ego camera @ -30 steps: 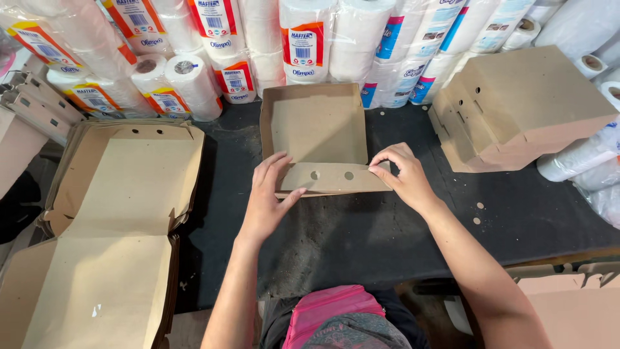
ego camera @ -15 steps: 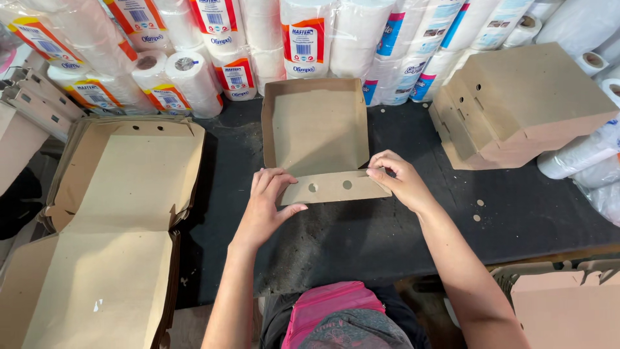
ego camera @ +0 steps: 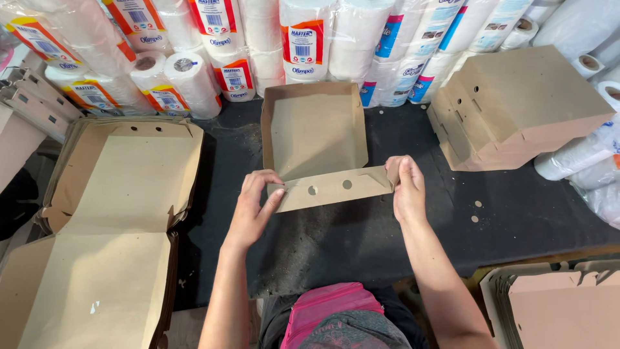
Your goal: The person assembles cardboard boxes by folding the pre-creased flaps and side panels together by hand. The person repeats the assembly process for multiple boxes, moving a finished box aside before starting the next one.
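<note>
I am holding the front flap (ego camera: 332, 189) of a half-folded brown cardboard box (ego camera: 314, 129) that is lying open on the dark tabletop (ego camera: 361, 239), directly ahead of my body, with its open tray reaching away from me toward the wall of wrapped paper rolls (ego camera: 303, 39). The flap is a long strip with two round holes, and its long axis is running left to right, straight across between my two hands. My left hand (ego camera: 253, 208) is pinching the flap's left end, thumb on top and fingers curled under, a narrow grip closed on the cardboard. My right hand (ego camera: 407, 187) is gripping the flap's right end at the box corner, fingers wrapped over the folded tab. Both hands are touching the box and are about equally near it, one at each end, with the tray just beyond my fingertips. To the left of the box a stack of flat box blanks (ego camera: 110, 226) is lying spread open; to its right a pile of folded boxes (ego camera: 516, 110) is sitting, well apart from my right hand.
</note>
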